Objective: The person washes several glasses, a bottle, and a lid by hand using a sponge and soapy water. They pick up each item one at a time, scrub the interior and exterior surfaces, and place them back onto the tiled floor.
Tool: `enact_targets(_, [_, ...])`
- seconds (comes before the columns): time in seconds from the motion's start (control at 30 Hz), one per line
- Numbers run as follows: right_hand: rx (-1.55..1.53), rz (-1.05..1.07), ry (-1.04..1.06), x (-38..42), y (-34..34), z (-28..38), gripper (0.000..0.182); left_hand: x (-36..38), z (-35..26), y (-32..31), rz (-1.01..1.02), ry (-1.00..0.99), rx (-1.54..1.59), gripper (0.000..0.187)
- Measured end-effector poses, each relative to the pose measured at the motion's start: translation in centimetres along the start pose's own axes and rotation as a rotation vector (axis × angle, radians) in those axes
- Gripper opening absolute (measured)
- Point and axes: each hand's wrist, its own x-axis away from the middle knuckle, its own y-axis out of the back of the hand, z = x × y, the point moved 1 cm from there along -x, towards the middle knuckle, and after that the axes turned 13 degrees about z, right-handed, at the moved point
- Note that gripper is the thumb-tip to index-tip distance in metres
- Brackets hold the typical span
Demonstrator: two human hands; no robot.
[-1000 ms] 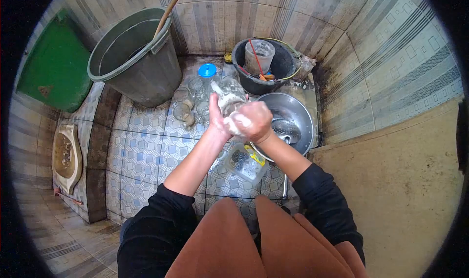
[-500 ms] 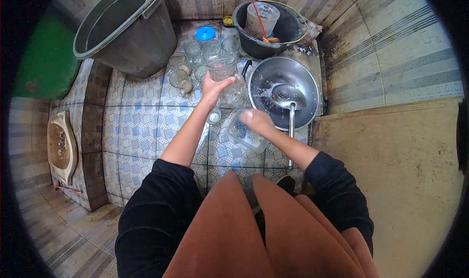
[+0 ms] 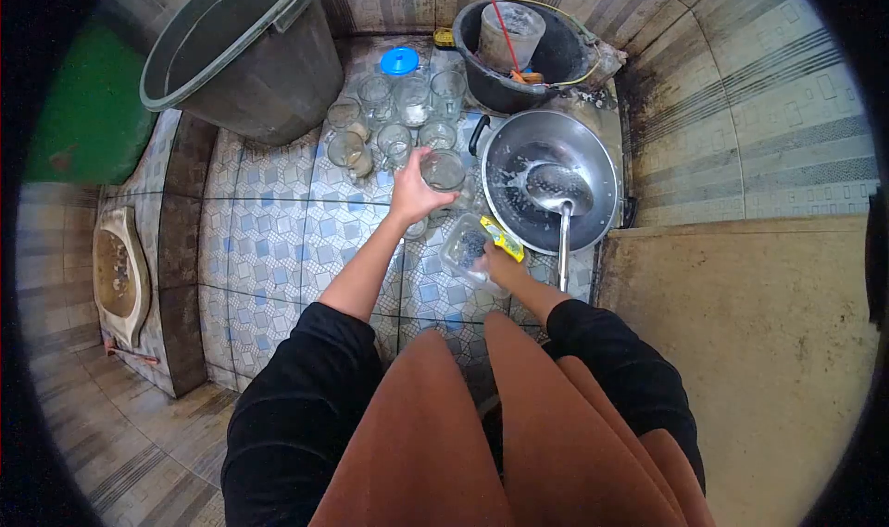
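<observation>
My left hand is wrapped round a clear glass mug, tilted with its mouth facing me. Beyond it, several glass mugs and glasses stand grouped on the tiled floor, a blue lid behind them. My right hand reaches down into a clear plastic tub, its fingers bunched and partly hidden. Dark scouring material lies in the tub beside those fingers. A yellow packet rests at the tub's far edge, against the pan.
A metal pan with a large ladle stands at right, the handle pointing towards me. Behind it is a black basin holding a whitish pail. A big grey tub fills the back left, near a raised ledge.
My right hand has moved down from beside the mug into the plastic tub, and the yellow packet now shows. My left hand has turned the mug, bringing it slightly lower and right in view.
</observation>
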Motion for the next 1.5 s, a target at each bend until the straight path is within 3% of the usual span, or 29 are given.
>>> enact_targets(0.07, [0.751, 0.051, 0.028, 0.5, 0.5, 0.7, 0.035, 0.0, 0.6, -0.4, -0.017, 0.019, -0.026, 0.077])
enact_targets(0.1, [0.752, 0.05, 0.028, 0.9, 0.2, 1.3, 0.035, -0.1, 0.8, -0.5, -0.045, -0.013, -0.08, 0.077])
enact_targets(0.17, [1.194, -0.075, -0.045, 1.4, -0.5, 2.0, 0.032, -0.1, 0.9, -0.7, -0.069, -0.043, -0.132, 0.076])
enact_targets(0.2, [1.19, -0.076, -0.048, 0.4, -0.1, 0.4, 0.032, -0.1, 0.9, -0.7, -0.051, -0.008, -0.151, 0.075])
enact_targets(0.27, [1.072, -0.274, 0.308, -1.3, 0.1, -2.0, 0.033, 0.0, 0.7, -0.8, -0.029, 0.03, -0.17, 0.075])
enact_targets(0.4, [1.253, -0.155, 0.158, 0.1, 0.1, -1.5, 0.032, 0.3, 0.6, -1.4, -0.01, 0.124, -0.214, 0.073])
enact_targets(0.47, [0.601, -0.151, 0.068, -0.4, 0.0, -1.4, 0.032, 0.4, 1.0, -1.6, -0.003, 0.155, -0.229, 0.073])
enact_targets(0.5, [0.89, -0.215, -0.009, -0.5, -0.2, -0.8, 0.033, 0.5, 1.3, -1.6, 0.035, 0.174, -0.226, 0.073])
enact_targets(0.6, [1.158, -0.201, -0.081, 0.1, -2.2, 1.1, 0.035, 0.6, 1.6, -1.7, 0.062, 0.201, -0.211, 0.073])
enact_targets(0.73, [1.263, -0.122, -0.056, 5.8, -6.0, 9.5, 0.034, 0.3, 2.0, -1.6, 0.102, 0.2, -0.271, 0.074])
enact_targets(0.8, [1.387, -0.028, 0.161, 6.7, -6.2, 11.6, 0.031, 0.1, 1.7, -0.9, 0.128, 0.177, -0.304, 0.074])
enact_targets(0.87, [1.376, -0.021, 0.119, 8.5, -6.3, 15.1, 0.028, -0.3, 1.1, 0.5, 0.27, 0.274, -0.222, 0.071])
enact_targets(0.9, [1.361, -0.018, 0.073, 9.4, -6.3, 16.9, 0.026, -0.7, 1.7, 0.7, 0.263, 0.274, -0.223, 0.071])
enact_targets(0.97, [1.348, -0.03, 0.055, 10.6, -6.0, 19.2, 0.026, -1.5, 4.5, 0.7, -0.128, 0.349, 0.014, 0.067])
enact_targets(1.0, [1.329, -0.044, 0.032, 11.0, -5.6, 19.8, 0.025, -2.2, 5.9, 0.4, -0.134, 0.347, 0.013, 0.067])
enact_targets(1.07, [1.384, -0.023, 0.072, 11.0, -4.2, 20.2, 0.025, -3.5, 9.4, -0.1, -0.29, 0.697, -0.212, 0.056])
enact_targets(1.1, [1.431, -0.031, 0.05, 11.2, -3.7, 20.6, 0.029, -4.1, 11.9, -0.6, -0.302, 0.687, -0.214, 0.056])
enact_targets(1.17, [1.45, -0.052, -0.024, 11.9, -3.1, 21.1, 0.033, -5.1, 16.7, -1.1, -0.043, 0.688, 0.175, 0.045])
enact_targets(1.2, [1.452, -0.068, -0.013, 12.1, -2.8, 21.4, 0.033, -5.2, 17.0, -0.5, -0.05, 0.672, 0.171, 0.045])
enact_targets(1.27, [1.453, -0.016, -0.007, 12.6, -2.3, 21.7, 0.031, -4.3, 17.1, -0.7, 0.19, 0.522, -0.09, 0.033])
enact_targets(1.3, [1.437, -0.02, 0.014, 12.6, -2.0, 21.7, 0.029, -4.0, 16.3, -1.0, 0.191, 0.511, -0.093, 0.033])
enact_targets(1.37, [1.444, -0.042, 0.024, 12.9, -1.6, 21.9, 0.029, -3.4, 15.1, -1.6, -0.113, 0.488, 0.565, 0.03])
enact_targets(1.47, [1.425, -0.036, 0.014, 14.0, -1.1, 23.1, 0.028, -3.1, 14.0, -1.6, -0.238, 0.407, 0.558, 0.033])
enact_targets(1.5, [1.44, -0.047, 0.004, 14.6, -0.9, 23.7, 0.028, -3.0, 14.1, -1.4, -0.266, 0.47, 0.559, 0.037])
